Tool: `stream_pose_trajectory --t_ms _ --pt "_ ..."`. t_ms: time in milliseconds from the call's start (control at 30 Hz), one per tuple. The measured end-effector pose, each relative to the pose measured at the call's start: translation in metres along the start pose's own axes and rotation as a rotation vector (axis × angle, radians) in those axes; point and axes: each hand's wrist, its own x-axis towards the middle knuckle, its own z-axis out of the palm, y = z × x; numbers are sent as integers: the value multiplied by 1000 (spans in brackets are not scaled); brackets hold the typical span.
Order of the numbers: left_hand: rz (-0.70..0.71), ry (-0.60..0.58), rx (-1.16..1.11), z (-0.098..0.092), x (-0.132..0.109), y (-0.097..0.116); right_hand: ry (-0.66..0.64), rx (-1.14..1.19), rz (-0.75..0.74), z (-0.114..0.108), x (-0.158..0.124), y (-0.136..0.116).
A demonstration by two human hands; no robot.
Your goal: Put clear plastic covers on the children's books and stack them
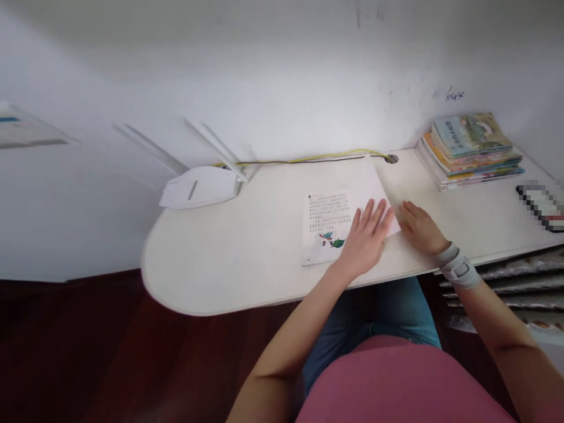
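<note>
A book (324, 220) lies on the white desk, showing a page of small print with a colourful picture of a winged creature and a green leaf. To its right extends a plain, pale pinkish-white sheet or page (368, 191); I cannot tell whether it is bound to the book. My left hand (368, 238) rests flat on this pale part, fingers spread, covering the lower middle. Just past the right edge, my right hand (423, 228) is stretched out low over the desk, its fingers extended and close together. A grey band (459, 267) wraps the right wrist.
A white router (202, 188) with raised antennas stands at the desk's left. Yellow and black cables (308, 157) run along the wall to a round hole (391, 158). Stacked books (473, 147) sit at the back right, near a dark-edged, partly pixelated object (541, 205).
</note>
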Motion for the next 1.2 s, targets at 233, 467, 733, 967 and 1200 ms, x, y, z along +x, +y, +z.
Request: stream_pose_trajectory --t_ms 233,467,733,967,1200 --pt "0 -129 218 26 10 12 -105 -43 -17 10 -7 10" --pt "-138 -273 320 32 11 26 -154 -51 9 9 -5 8" --pt "-112 -369 313 38 12 23 -137 -9 16 10 -4 8" --pt "-121 -423 333 36 12 36 -112 -8 33 11 -6 6" --pt "-135 -451 320 34 14 43 -85 -1 36 13 -5 6"
